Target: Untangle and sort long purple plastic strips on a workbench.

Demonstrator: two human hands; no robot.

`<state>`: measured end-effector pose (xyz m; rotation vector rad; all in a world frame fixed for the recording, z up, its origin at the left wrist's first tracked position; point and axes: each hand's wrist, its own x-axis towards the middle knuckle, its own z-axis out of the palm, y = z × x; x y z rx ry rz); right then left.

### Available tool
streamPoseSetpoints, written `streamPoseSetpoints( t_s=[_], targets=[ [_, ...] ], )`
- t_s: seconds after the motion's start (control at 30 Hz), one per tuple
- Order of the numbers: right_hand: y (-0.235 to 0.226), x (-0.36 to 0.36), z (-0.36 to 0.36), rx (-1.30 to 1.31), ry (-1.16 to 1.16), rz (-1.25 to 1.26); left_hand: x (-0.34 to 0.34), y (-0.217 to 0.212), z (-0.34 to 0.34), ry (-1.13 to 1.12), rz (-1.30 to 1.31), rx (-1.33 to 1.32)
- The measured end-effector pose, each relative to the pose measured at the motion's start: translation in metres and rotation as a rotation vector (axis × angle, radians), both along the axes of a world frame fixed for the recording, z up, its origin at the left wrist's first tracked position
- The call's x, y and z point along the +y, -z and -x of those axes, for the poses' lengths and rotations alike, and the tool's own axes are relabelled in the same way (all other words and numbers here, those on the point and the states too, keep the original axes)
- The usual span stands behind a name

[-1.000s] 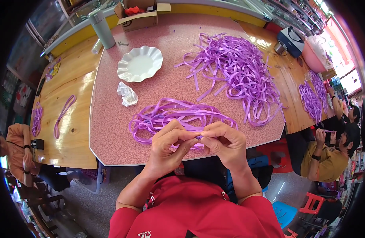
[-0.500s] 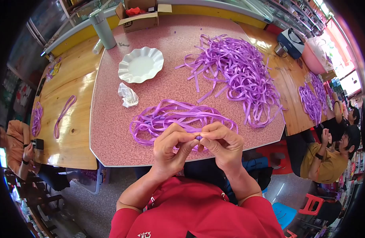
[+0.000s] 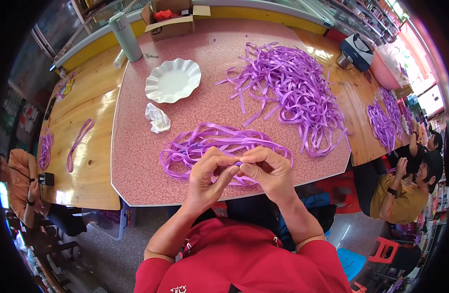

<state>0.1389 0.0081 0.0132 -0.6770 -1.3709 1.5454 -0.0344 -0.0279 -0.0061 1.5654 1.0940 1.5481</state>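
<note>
Close to the table's near edge, my left hand (image 3: 208,177) and my right hand (image 3: 269,175) meet fingertip to fingertip. Both are closed in a pinch on a small bit of purple ribbon (image 3: 238,165), mostly covered by the thumbs and forefingers. Just beyond the fingers lies a loose bundle of looped purple ribbons (image 3: 205,134), with darker spots where some strips are joined. A large tangled heap of purple ribbon strips (image 3: 293,88) spreads over the right part of the table.
A white wavy-rimmed dish (image 3: 173,80) and a crumpled white tissue (image 3: 157,118) sit on the pink table (image 3: 136,161). Behind them stand a grey-green flask (image 3: 125,36) and an open cardboard box (image 3: 172,27). Other people sit at side tables left and right.
Both hands have shifted slightly left and up, away from me, still pinching at the same small spot. The bundle and the heap lie as before.
</note>
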Motion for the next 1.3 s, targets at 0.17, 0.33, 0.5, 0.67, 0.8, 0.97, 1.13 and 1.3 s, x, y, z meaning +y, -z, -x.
streamPoseSetpoints(
  t_s=[0.17, 0.33, 0.5, 0.67, 0.8, 0.97, 1.13, 1.3],
  targets=[
    [-0.007, -0.001, -0.005, -0.095, 0.027, -0.163, -0.008, -0.004, -0.004, 0.128, 0.114, -0.213],
    [-0.012, -0.006, -0.004, -0.160, 0.020, -0.318, -0.003, -0.001, 0.008, 0.170, -0.002, 0.014],
    [-0.017, -0.009, -0.004, -0.174, 0.042, -0.308, -0.002, -0.002, 0.006, 0.174, -0.091, 0.110],
    [-0.016, -0.007, -0.007, -0.231, 0.058, -0.398, -0.005, 0.000, 0.005, 0.146, -0.097, 0.115],
    [-0.016, -0.008, -0.005, -0.239, 0.077, -0.433, -0.006, 0.000, 0.004, 0.165, -0.095, 0.097],
    [-0.015, -0.008, -0.005, -0.245, 0.107, -0.481, -0.005, 0.004, 0.000, 0.124, -0.151, 0.044],
    [-0.018, -0.009, -0.005, -0.267, 0.151, -0.544, -0.006, 0.002, 0.000, 0.141, -0.121, 0.020],
    [-0.014, -0.005, -0.006, -0.263, 0.100, -0.583, -0.009, 0.005, 0.004, 0.192, -0.039, -0.017]
  ],
)
